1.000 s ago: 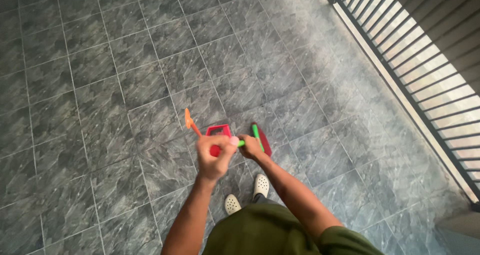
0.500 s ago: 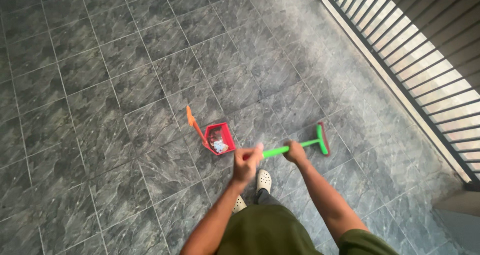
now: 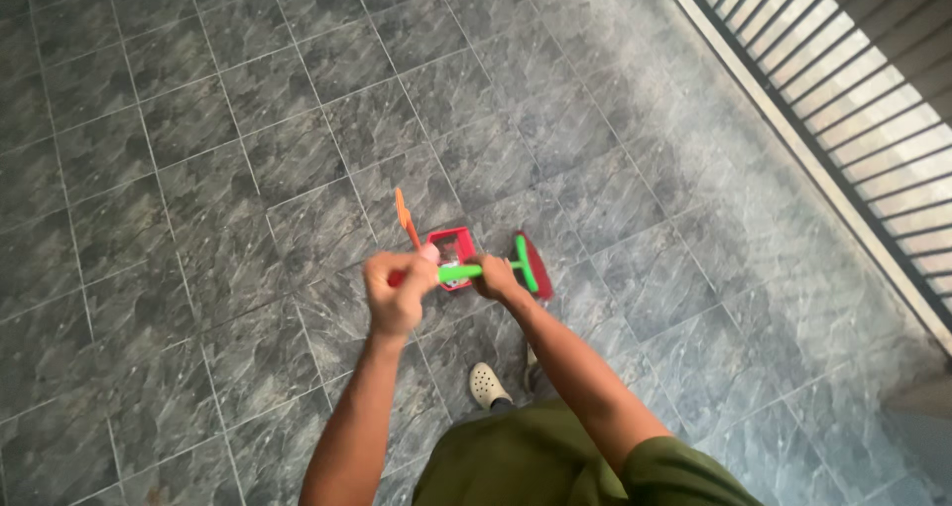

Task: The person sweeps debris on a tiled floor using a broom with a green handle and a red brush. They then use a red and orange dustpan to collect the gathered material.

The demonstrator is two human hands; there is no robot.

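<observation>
Both hands close around the green broom handle — the left hand near its top end, the right hand lower down. Just beyond the right grip, the red broom head rests on the grey tiled floor, beside a red dustpan with an orange handle.

No packages, labels, signs or screens are to be seen anywhere on the grey tiled floor or by the barred gate.
</observation>
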